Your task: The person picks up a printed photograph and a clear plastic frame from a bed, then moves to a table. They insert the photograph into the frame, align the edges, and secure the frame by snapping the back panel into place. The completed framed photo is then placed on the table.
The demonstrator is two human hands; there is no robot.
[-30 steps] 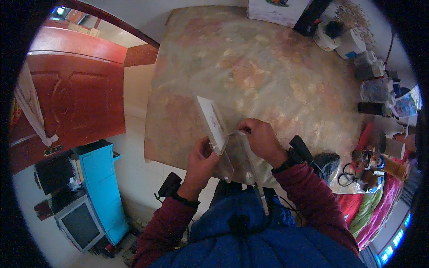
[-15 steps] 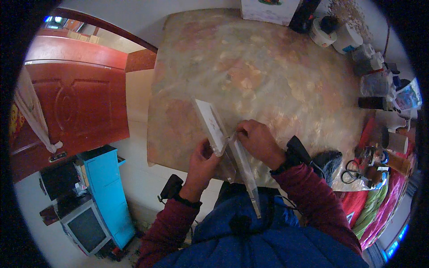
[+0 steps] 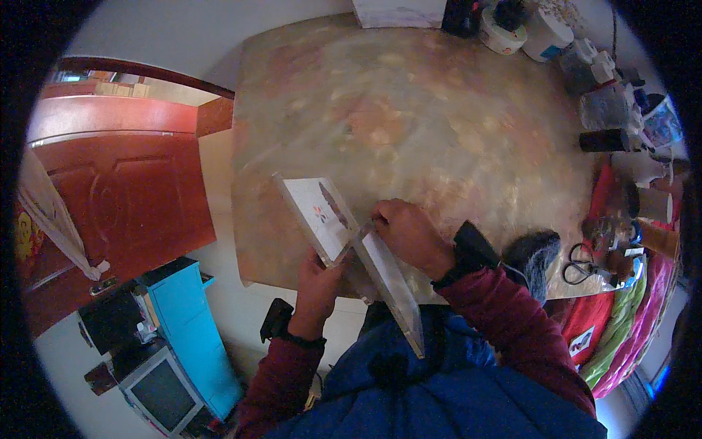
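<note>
White box (image 3: 316, 214) now tilts flatter, both hands' fingers (image 3: 380, 214) gripping its clear flap (image 3: 391, 282).

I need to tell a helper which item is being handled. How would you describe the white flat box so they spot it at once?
Start at the big marbled table and go to its near edge, where the two hands meet. The white box is in the left hand, tilted, with a small coloured mark on its face; the clear panel beside it is see-through.

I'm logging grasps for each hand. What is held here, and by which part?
The left hand grips the white box at its near lower corner; the right hand presses on the clear flap at its top end.
</note>
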